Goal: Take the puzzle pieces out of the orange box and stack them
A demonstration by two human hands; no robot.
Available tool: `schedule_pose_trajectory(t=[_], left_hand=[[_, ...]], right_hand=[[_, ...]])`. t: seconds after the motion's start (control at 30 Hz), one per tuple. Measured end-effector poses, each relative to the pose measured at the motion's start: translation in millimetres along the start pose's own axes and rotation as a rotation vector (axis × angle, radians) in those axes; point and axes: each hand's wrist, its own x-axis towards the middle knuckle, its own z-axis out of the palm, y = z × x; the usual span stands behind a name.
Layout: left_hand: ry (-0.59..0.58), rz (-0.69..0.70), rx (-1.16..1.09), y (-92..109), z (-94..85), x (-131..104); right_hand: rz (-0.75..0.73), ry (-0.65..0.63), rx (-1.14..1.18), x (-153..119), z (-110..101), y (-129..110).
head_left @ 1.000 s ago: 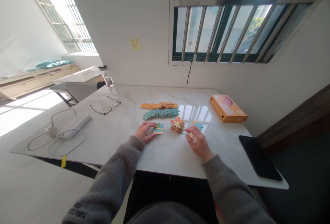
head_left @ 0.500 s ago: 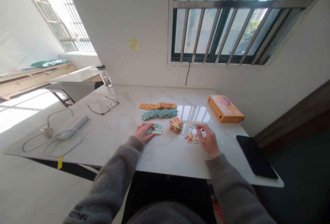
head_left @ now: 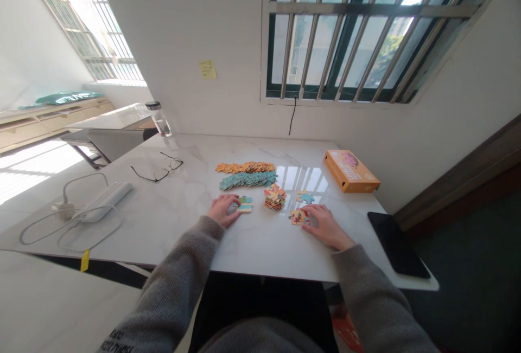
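Note:
On the white marbled table, my left hand (head_left: 223,210) rests with its fingertips on the left edge of some green and cream puzzle pieces (head_left: 245,205). My right hand (head_left: 324,225) has its fingers on yellow and red puzzle pieces (head_left: 298,217), partly covering them. Just behind it lies a light blue and yellow piece (head_left: 305,197), untouched. Between the hands stands a stack of mixed-colour pieces (head_left: 274,198). Farther back, a teal row of overlapping pieces (head_left: 247,180) lies in front of an orange row (head_left: 245,167).
An orange box (head_left: 352,171) sits at the back right, with a black tablet (head_left: 398,244) near the right edge. Eyeglasses (head_left: 157,173), a clear bottle (head_left: 160,121) and a white power strip (head_left: 103,202) with a looping cable are on the left.
My right hand has let go of the light blue and yellow piece and moved nearer to me, onto the yellow and red pieces. My left hand stays by the green pieces. The view has shifted slightly.

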Motion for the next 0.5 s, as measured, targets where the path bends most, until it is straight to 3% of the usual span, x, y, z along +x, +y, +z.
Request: schedule_pose_trajectory(t=[0.13,0.5], left_hand=[[0.004,-0.01,-0.007,1.0,-0.8,-0.4],[0.018,0.01,-0.002,-1.7,0.9,-0.5]], right_hand=[[0.077,-0.066,-0.023,-3.1,3.7,1.2],[0.212,0.113,0.187,2.3,4.9,7.4]])
